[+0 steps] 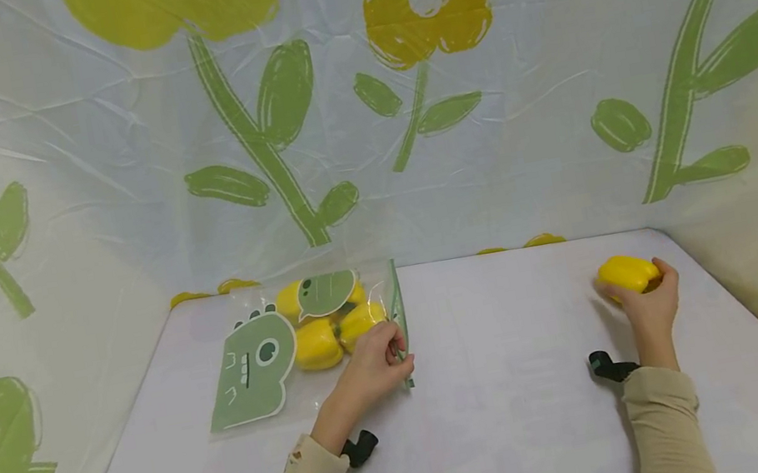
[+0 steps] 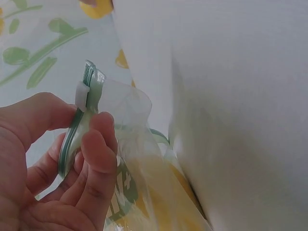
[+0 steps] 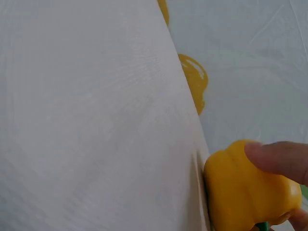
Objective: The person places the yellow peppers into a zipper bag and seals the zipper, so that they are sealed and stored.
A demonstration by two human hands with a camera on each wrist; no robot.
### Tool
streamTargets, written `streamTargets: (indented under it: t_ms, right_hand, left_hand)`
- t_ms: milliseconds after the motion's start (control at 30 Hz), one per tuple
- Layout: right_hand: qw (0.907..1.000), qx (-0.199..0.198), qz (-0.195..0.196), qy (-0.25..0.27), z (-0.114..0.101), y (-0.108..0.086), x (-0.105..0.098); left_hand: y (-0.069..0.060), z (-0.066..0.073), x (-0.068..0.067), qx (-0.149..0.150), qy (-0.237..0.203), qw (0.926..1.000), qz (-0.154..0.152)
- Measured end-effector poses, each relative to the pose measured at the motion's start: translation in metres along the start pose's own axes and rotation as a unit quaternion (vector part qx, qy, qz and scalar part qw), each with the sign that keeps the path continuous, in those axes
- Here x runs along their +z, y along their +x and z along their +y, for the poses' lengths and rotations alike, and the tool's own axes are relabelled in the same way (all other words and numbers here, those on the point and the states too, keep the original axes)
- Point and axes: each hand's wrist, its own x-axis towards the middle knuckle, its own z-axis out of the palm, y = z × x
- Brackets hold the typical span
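Observation:
A clear zip bag (image 1: pixel 251 373) with a green cartoon print lies at the left of the table, its green-edged zip opening facing right. Inside it are three yellow bell peppers (image 1: pixel 317 345), partly covered by the print. My left hand (image 1: pixel 371 363) pinches the bag's zip edge near its middle. In the left wrist view, thumb and fingers hold the green zip strip (image 2: pixel 72 132), with a white slider (image 2: pixel 82 96) just above. At the far right, my right hand (image 1: pixel 654 306) grips another yellow bell pepper (image 3: pixel 240 192), thumb on one side; its green stem points down in the right wrist view.
The white table (image 1: pixel 510 416) extends between the two hands. Behind and beside it hangs a pale cloth (image 1: pixel 525 160) printed with yellow flowers and green leaves. A black wrist mount (image 1: pixel 360 448) shows at the left wrist, another black mount (image 1: pixel 611 366) at the right.

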Motion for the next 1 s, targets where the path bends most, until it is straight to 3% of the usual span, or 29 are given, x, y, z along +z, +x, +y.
streamTargets:
  t_ms: [267, 533, 767, 1000]
  right_hand:
    - [0.9995, 0.008, 0.013, 0.027, 0.005, 0.003, 0.0]
    - [0.9993, 0.021, 0.029, 0.009, 0.0, 0.0, 0.002]
    - [0.9988, 0.04, -0.019, 0.021, -0.011, -0.001, 0.011]
    - [0.9977, -0.005, -0.059, 0.033, -0.032, -0.008, 0.036]
  left_hand:
    - [0.001, 0.0, 0.0, 0.002, 0.002, 1.0, -0.001]
    - [0.001, 0.0, -0.001, -0.004, -0.001, 1.0, -0.003]
    - [0.0, 0.0, 0.0, -0.008, 0.003, 0.9999, -0.007]
    - [-0.002, 0.001, 0.001, -0.012, -0.004, 0.9999, -0.008]
